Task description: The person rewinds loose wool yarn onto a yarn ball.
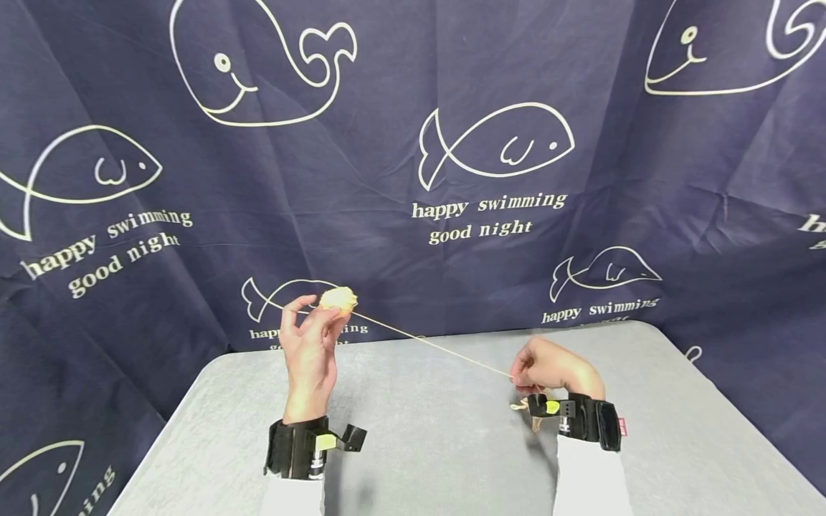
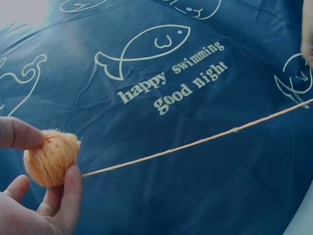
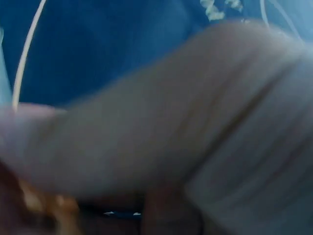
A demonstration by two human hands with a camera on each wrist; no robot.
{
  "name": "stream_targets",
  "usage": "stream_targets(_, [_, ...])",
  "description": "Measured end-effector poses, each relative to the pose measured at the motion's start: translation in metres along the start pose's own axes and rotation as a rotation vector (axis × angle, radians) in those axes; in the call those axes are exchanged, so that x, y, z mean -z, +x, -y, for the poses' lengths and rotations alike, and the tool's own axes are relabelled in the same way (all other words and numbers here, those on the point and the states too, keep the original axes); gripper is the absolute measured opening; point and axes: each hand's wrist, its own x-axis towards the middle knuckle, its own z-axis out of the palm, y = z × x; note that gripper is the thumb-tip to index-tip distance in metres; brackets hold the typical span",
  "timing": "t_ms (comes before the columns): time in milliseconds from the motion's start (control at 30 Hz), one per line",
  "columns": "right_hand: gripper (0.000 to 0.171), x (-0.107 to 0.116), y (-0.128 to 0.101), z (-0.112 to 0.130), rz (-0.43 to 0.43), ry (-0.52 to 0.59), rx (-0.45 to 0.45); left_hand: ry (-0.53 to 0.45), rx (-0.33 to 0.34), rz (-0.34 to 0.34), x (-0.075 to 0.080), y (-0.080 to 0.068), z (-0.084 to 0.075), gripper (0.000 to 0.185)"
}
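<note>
while the left hand [image 1: 310, 351] pinches the small ball of yarn [image 1: 338, 299] between thumb and fingertips, raised left of centre in the frame above the grey table [image 1: 419, 437], the right hand [image 1: 548, 367] at lower right has its fingers curled on the strand [image 1: 432, 344], drawn taut between them. the light hold looks risky: a harder pull could likely pop the ball free or snap the thread. the ball is pale orange, fuzzy, tightly wound, roundish.
</note>
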Motion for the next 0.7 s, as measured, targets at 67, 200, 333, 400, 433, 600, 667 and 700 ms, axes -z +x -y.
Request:
stream_targets(67, [0.009, 0.001, -0.002, -0.007, -0.025, -0.038, -0.053, 0.003, -0.019, -0.016, 0.002, 0.001, -0.002, 0.035])
stream_targets(200, [0.009, -0.002, 0.000, -0.016, -0.047, -0.113, -0.089, 0.034, -0.003, 0.028, 0.002, 0.001, -0.004, 0.033])
stream_targets(333, [0.005, -0.011, 0.014, -0.014, 0.013, -0.096, -0.013, 0.117, 0.060, 0.166, -0.001, -0.005, -0.004, 0.031])
stream_targets(400, [0.006, -0.017, 0.022, -0.010, 0.057, -0.053, 0.028, 0.143, 0.103, 0.230, -0.004, -0.007, -0.004, 0.031])
stream_targets(433, [0.008, -0.019, 0.025, -0.008, 0.083, -0.026, 0.038, 0.148, 0.123, 0.256, -0.005, -0.009, -0.004, 0.032])
stream_targets(600, [0.028, -0.029, 0.036, 0.005, 0.097, 0.022, 0.082, 0.087, 0.201, 0.350, -0.010, -0.014, -0.003, 0.034])
stream_targets(667, [0.032, -0.031, 0.040, 0.011, 0.057, 0.048, 0.161, 0.051, 0.218, 0.389, -0.011, -0.016, -0.003, 0.033])
stream_targets(700, [0.032, -0.033, 0.042, 0.015, 0.038, 0.077, 0.226, 0.038, 0.224, 0.405, -0.011, -0.017, -0.003, 0.032])
